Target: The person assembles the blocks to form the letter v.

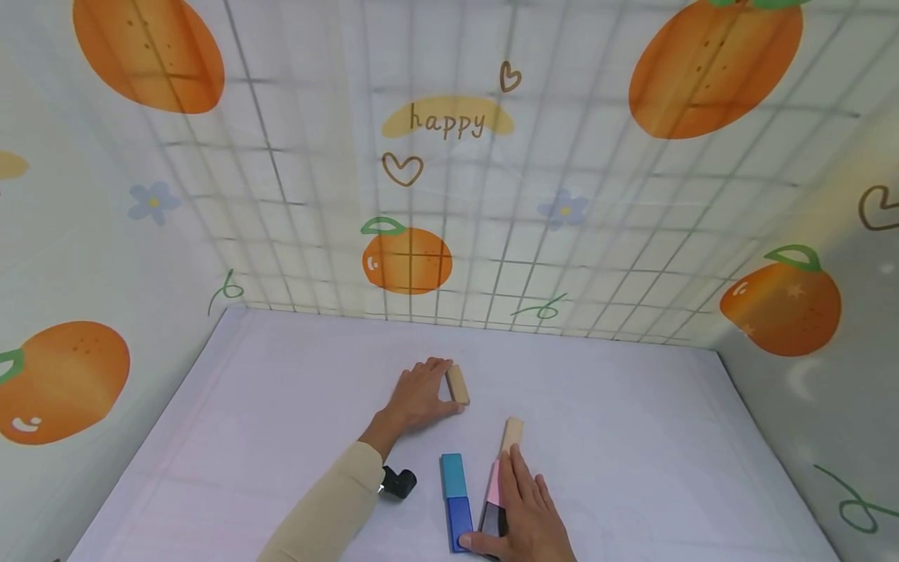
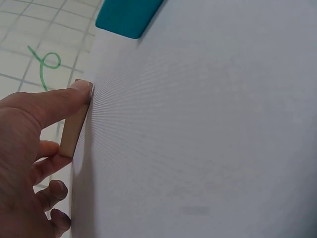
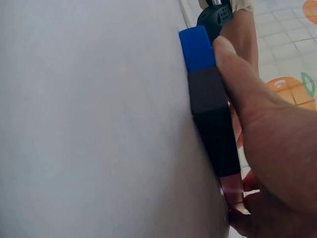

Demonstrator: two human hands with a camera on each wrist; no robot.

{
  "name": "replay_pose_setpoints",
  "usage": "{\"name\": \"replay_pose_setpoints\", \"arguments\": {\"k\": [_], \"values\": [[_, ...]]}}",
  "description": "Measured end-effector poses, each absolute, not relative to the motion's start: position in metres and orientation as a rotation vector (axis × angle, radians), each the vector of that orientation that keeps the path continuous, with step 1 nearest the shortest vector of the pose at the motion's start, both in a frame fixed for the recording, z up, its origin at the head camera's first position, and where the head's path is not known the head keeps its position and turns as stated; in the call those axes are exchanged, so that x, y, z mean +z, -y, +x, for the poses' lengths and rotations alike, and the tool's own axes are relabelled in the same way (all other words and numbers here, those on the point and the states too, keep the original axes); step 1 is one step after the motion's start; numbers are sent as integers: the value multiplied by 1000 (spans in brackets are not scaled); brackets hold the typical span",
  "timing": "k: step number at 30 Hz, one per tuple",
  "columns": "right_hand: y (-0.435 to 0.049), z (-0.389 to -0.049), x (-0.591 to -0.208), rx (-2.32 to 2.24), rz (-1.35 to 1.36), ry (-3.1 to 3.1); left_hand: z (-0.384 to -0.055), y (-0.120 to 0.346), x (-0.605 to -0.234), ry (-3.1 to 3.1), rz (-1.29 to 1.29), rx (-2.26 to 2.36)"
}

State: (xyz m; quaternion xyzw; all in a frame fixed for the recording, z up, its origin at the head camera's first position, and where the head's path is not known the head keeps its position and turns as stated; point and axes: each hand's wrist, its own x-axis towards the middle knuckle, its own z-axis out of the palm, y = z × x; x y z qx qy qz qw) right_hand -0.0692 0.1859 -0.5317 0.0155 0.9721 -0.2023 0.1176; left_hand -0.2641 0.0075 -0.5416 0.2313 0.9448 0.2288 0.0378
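My left hand (image 1: pixel 420 394) pinches a plain wooden block (image 1: pixel 458 385) by its two ends, thumb on the near end and fingertips at the far end. In the left wrist view, the thumb lies over the end of this block (image 2: pixel 75 130). My right hand (image 1: pixel 532 511) lies along a row made of a black block (image 1: pixel 492 520), a pink block (image 1: pixel 493 484) and another wooden block (image 1: pixel 513 431), its fingers stretched out and partly hiding the row. Its thumb touches the near end of a blue block (image 1: pixel 460 521). A teal block (image 1: pixel 453 474) sits end to end with the blue one.
A small black device (image 1: pixel 399 482) shows at the left wrist, beside the beige sleeve (image 1: pixel 330 499). The blocks lie on a white tabletop (image 1: pixel 618 437). A curtain (image 1: pixel 449 195) printed with oranges and grid lines stands behind the table and along both sides.
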Motion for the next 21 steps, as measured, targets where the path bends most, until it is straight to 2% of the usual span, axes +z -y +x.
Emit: {"name": "replay_pose_setpoints", "arguments": {"k": [21], "values": [[-186,-69,-532,-603,42,-2846,-262,-2,-542,-2861,717,777]]}}
